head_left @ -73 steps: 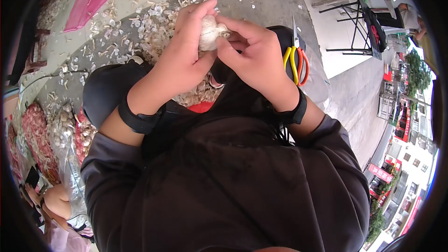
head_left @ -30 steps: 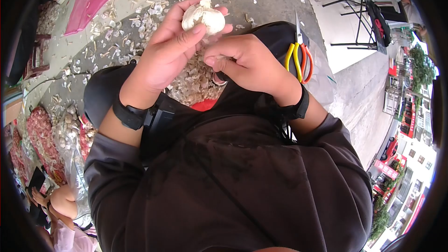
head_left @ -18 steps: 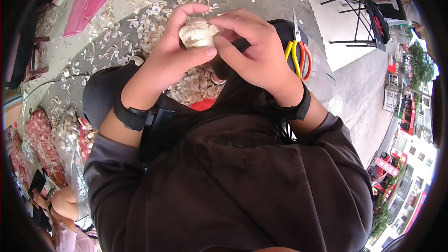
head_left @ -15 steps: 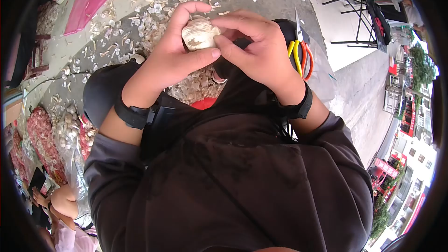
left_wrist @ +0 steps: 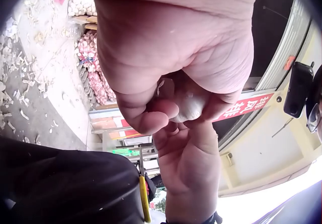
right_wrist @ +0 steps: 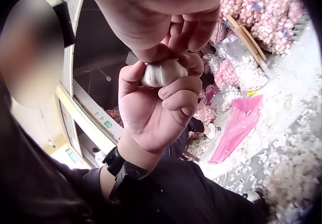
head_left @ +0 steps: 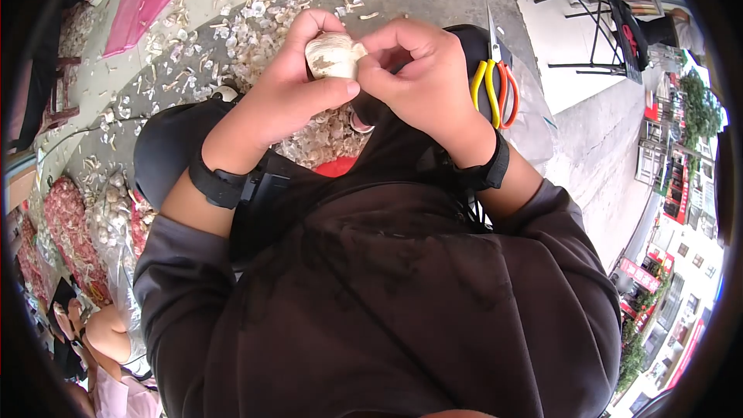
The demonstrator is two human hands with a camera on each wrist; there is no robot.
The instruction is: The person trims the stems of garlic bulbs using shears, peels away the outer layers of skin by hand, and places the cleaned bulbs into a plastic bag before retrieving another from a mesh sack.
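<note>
A whitish garlic bulb (head_left: 333,56) with a brownish patch of skin lies in my left hand (head_left: 279,97), whose fingers and thumb curl round it. My right hand (head_left: 422,70) is at the bulb's right end, its thumb and index finger pinching there. The right wrist view shows the garlic bulb (right_wrist: 163,74) gripped from below by the left hand (right_wrist: 153,116), with the right fingertips on its top. In the left wrist view the garlic bulb (left_wrist: 191,108) is partly hidden by the fingers.
Scissors (head_left: 495,81) with yellow and orange handles lie on the right thigh. Loose garlic skins (head_left: 309,143) cover the floor between and beyond the knees. A pink sheet (head_left: 151,4) is at upper left, net sacks of garlic (head_left: 73,224) at left. Another person (head_left: 108,337) sits lower left.
A second ago the right hand was apart from the bulb, fingers curled, while the left hand held it stem up. Since then the bulb has turned sideways and the right fingers have come back onto it.
</note>
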